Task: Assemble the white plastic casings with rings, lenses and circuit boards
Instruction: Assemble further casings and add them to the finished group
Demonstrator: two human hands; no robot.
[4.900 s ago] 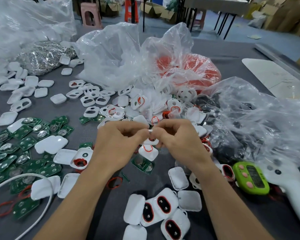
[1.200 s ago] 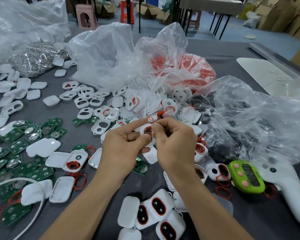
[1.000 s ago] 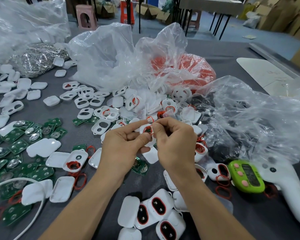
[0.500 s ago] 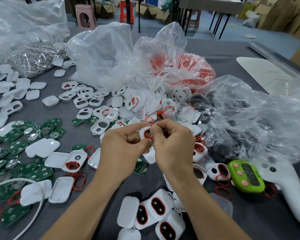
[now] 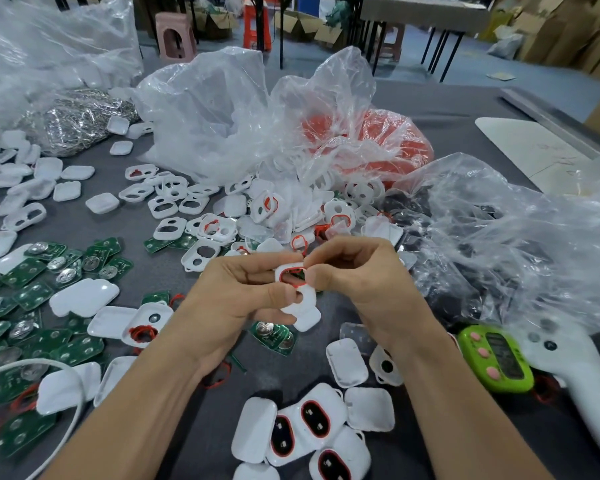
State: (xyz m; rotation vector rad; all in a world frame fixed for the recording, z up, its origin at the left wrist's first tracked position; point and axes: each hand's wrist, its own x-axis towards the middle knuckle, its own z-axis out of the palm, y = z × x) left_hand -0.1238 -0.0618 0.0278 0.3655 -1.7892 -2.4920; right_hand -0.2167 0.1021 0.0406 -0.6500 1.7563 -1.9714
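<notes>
My left hand [image 5: 238,296] holds a white plastic casing [image 5: 297,289] above the grey table [image 5: 465,102]. A red ring [image 5: 289,270] lies around the casing's oval opening. My right hand [image 5: 354,271] pinches the casing's upper right edge at the ring, thumb and forefinger pressed on it. A green circuit board [image 5: 274,336] rests on the table just below my hands. Three casings with red rings and dark lenses [image 5: 312,431] lie near the front edge. Loose white casings [image 5: 201,220] spread out behind my hands.
Green circuit boards [image 5: 39,289] cover the left side. Clear plastic bags [image 5: 222,116] stand at the back; one holds red rings [image 5: 378,140], another dark parts [image 5: 482,254]. A green timer [image 5: 496,358] and a white handheld tool [image 5: 575,379] lie at the right.
The casing has tilted so its ringed opening faces up more. My right thumb and forefinger have shifted along the ring's edge. Both hands stay in the same spot.
</notes>
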